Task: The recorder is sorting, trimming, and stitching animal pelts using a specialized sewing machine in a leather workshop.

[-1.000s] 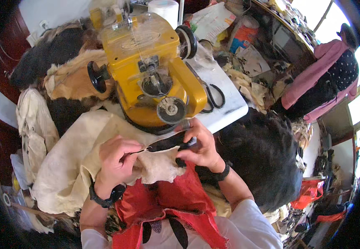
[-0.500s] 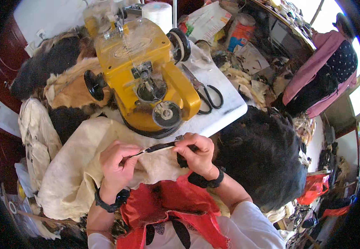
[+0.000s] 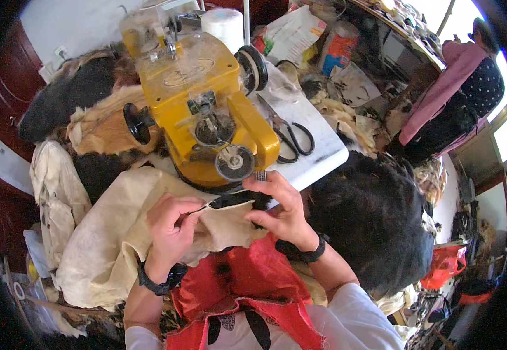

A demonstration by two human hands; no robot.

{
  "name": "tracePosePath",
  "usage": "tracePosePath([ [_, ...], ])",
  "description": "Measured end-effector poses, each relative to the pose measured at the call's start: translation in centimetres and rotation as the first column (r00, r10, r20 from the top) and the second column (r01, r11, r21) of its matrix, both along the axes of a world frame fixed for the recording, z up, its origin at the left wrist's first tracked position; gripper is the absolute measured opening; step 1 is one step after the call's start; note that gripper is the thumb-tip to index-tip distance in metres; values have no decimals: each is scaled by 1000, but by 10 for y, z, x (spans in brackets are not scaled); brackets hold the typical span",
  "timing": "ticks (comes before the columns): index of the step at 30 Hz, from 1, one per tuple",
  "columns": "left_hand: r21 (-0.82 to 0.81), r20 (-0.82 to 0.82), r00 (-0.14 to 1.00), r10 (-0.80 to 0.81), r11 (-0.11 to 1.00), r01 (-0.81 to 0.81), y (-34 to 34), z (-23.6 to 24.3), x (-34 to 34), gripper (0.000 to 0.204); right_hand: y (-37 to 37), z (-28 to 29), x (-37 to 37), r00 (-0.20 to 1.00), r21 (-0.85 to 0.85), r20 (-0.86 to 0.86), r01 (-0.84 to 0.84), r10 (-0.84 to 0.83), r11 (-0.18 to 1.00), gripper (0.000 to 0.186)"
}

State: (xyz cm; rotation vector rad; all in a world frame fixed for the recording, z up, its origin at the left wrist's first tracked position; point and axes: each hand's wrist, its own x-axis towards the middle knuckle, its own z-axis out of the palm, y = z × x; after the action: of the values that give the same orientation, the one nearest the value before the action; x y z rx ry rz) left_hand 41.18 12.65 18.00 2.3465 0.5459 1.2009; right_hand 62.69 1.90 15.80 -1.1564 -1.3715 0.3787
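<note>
My left hand (image 3: 171, 230) pinches the edge of a cream hide piece (image 3: 227, 224) with a dark fur strip (image 3: 234, 198) along its top. My right hand (image 3: 282, 213) grips the other end of that edge, thumb low and forefinger raised, beside a small ridged metal piece (image 3: 260, 175). Both hands are just below the disc of a yellow fur sewing machine (image 3: 186, 76). A larger cream hide (image 3: 98, 251) drapes under my left arm, and red fabric (image 3: 236, 274) covers my lap.
Black-handled scissors (image 3: 303, 146) lie on the white tabletop (image 3: 326, 122) right of the machine. A thread cone (image 3: 221, 26) stands behind it. Black fur (image 3: 367, 221) is heaped at right; brown and black pelts (image 3: 90, 122) lie left. A person in pink (image 3: 428, 99) faces away at upper right.
My right forefinger and the metal piece have risen toward the machine's disc in the last half second, spreading from the thumb. My left hand has shifted slightly right in the picture.
</note>
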Motion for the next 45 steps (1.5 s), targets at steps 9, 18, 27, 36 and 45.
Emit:
tracePosePath([
  [9, -10, 18, 999, -47, 999, 47, -4, -7, -1, 19, 14, -19, -16, 968, 5, -155, -199, 197, 980, 46],
  [18, -21, 10, 999, -36, 999, 36, 0, -6, -3, 17, 17, -25, -17, 952, -28, -168, -264, 256, 964, 27],
  [27, -28, 13, 1000, -22, 999, 22, -1, -7, -2, 19, 16, -25, -25, 981, -53, -175, -90, 79, 995, 13],
  [36, 4, 37, 999, -21, 1000, 21, -2, -7, 0, 19, 10, -29, -28, 977, -7, -210, 19, -20, 1000, 15],
  [45, -83, 53, 999, 10, 997, -5, -2, -7, 0, 16, 4, -16, 1, 965, -205, -261, -58, 2, 977, 22],
])
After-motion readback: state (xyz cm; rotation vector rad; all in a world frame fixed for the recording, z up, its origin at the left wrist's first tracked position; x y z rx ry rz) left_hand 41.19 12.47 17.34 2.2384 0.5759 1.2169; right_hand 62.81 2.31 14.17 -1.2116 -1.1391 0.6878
